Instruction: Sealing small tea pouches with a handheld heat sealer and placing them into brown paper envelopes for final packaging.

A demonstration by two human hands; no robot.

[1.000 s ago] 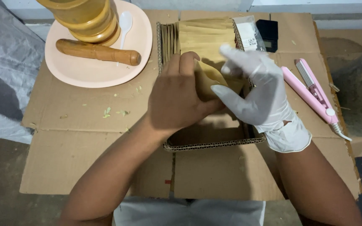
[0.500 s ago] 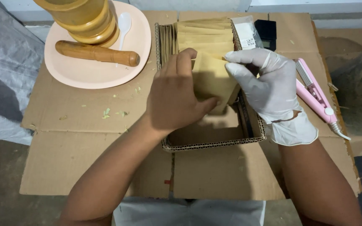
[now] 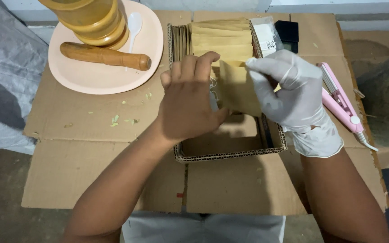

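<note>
My bare left hand (image 3: 190, 96) and my right hand (image 3: 291, 92), which wears a white glove, together hold a small tan paper pouch (image 3: 238, 87) above a shallow cardboard tray (image 3: 230, 155). The left fingers curl over the pouch's left edge, the gloved fingers pinch its top right. A thin white string shows beside the pouch at my left fingers. Several more tan pouches (image 3: 219, 36) stand stacked in the far half of the tray. The near half of the tray shows bare cardboard.
A pink plate (image 3: 109, 78) at the far left carries a wooden pestle (image 3: 104, 55), a yellow-brown mortar (image 3: 91, 18) and a white plastic spoon (image 3: 133, 22). A pink hand sealer (image 3: 341, 105) lies right of the tray. All rest on flattened cardboard (image 3: 91, 153). Green crumbs (image 3: 122, 120) lie near the plate.
Both hands have lifted the pouch out of the tray's front and turned it more upright. My gloved fingers have shifted from lying over it to pinching its top edge.
</note>
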